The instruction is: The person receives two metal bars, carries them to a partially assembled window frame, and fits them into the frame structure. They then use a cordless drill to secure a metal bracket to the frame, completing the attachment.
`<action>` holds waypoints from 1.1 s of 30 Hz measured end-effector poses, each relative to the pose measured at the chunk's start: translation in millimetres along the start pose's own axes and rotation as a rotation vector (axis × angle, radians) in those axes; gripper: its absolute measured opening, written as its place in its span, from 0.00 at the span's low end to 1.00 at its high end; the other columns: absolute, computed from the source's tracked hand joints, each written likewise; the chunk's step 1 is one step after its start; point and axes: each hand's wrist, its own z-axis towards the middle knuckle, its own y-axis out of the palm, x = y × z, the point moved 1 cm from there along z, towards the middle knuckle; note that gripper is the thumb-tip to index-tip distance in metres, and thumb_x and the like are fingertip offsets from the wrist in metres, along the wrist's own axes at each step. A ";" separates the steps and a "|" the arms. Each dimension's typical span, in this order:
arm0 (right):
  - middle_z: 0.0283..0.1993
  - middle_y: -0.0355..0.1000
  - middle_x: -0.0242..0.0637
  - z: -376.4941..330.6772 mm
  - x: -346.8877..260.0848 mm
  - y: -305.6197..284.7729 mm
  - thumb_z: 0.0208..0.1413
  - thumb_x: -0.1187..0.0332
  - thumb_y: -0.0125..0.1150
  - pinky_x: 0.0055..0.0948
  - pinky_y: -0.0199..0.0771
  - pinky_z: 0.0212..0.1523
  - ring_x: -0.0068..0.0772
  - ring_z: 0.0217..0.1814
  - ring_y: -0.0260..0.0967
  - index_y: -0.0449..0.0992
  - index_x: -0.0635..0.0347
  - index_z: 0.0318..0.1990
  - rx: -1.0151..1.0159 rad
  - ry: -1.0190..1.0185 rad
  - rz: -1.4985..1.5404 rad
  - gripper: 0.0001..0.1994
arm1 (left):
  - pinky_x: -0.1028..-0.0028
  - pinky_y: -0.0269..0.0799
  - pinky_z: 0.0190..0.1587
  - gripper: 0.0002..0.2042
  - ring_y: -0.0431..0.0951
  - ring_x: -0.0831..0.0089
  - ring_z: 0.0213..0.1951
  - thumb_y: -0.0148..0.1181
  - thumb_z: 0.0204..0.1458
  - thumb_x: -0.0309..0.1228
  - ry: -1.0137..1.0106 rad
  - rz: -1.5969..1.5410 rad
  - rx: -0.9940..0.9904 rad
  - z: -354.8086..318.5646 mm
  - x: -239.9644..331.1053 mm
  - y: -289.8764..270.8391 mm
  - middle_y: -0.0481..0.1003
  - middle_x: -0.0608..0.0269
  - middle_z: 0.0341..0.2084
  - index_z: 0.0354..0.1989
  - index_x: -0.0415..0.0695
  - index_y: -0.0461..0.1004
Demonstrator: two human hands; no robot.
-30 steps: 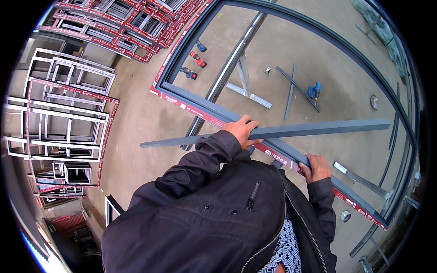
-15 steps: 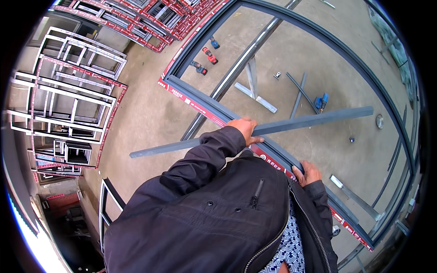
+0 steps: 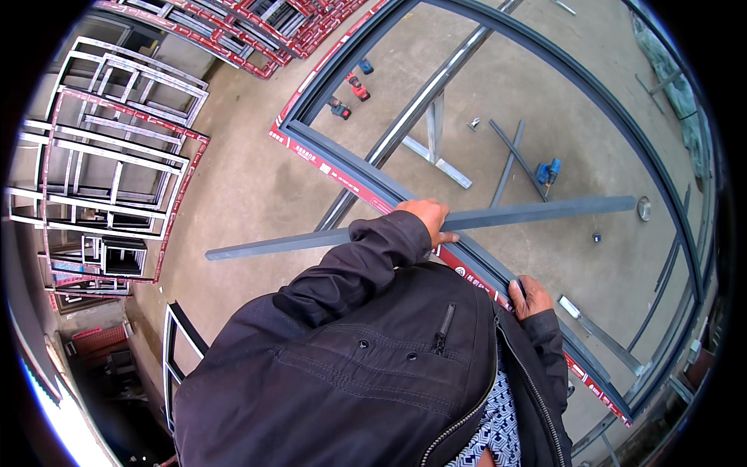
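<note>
- Bar (image 3: 548,211), long and grey: lay slantwise across near rail (image 3: 484,259) of big grey frame (image 3: 354,166), passing beneath left hand (image 3: 428,219) at roughly mid-length.
- To right of grip: stretched out over frame opening, with tip seen just beside round metal piece (image 3: 644,208) on floor (image 3: 241,156).
- To left of grip: ran under dark sleeve (image 3: 381,247), then out past red tape (image 3: 354,187) on outer edge of frame.
- Left hand: closed over bar where crossing rail, with fingers bent across top and thumb on near side, close to rail. Could not tell tightness of hold, nor bar's contact with rail.
- Right hand (image 3: 531,297): closed on same rail, farther along to right, well apart from bar.
- Beyond bar, through frame opening: showed two crossed thin strips (image 3: 513,152) and blue drill (image 3: 548,171) on floor, plus steel beam (image 3: 429,83) running under frame.
</note>
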 end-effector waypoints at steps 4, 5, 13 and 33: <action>0.37 0.74 0.54 2.4 2.8 1.6 0.69 0.51 0.52 0.51 0.71 0.43 0.61 0.43 0.71 0.73 0.62 0.38 -0.030 0.007 -0.025 0.20 | 0.54 0.76 0.49 0.25 0.81 0.48 0.46 0.68 0.54 0.54 0.004 0.020 -0.032 2.6 1.0 -0.2 0.80 0.50 0.40 0.44 0.42 0.79; 0.36 0.73 0.55 2.4 3.6 2.4 0.69 0.52 0.52 0.50 0.71 0.43 0.62 0.43 0.71 0.73 0.63 0.38 -0.028 -0.004 -0.022 0.20 | 0.54 0.76 0.48 0.25 0.81 0.48 0.46 0.68 0.54 0.54 0.004 0.030 -0.048 2.8 1.4 -1.2 0.80 0.50 0.39 0.44 0.42 0.79; 0.37 0.73 0.53 -3.9 5.3 14.2 0.69 0.58 0.54 0.49 0.71 0.44 0.60 0.44 0.71 0.74 0.62 0.40 0.054 -0.021 -0.026 0.15 | 0.53 0.76 0.47 0.25 0.82 0.47 0.44 0.67 0.54 0.54 0.017 0.048 -0.066 4.0 1.7 -2.9 0.81 0.49 0.39 0.43 0.42 0.78; 0.37 0.74 0.47 -6.0 11.1 32.5 0.69 0.55 0.49 0.51 0.70 0.52 0.53 0.48 0.71 0.79 0.54 0.41 0.159 0.086 0.031 0.16 | 0.55 0.77 0.44 0.26 0.83 0.46 0.40 0.71 0.51 0.53 0.015 0.161 -0.016 10.4 6.5 -5.3 0.82 0.45 0.33 0.46 0.42 0.79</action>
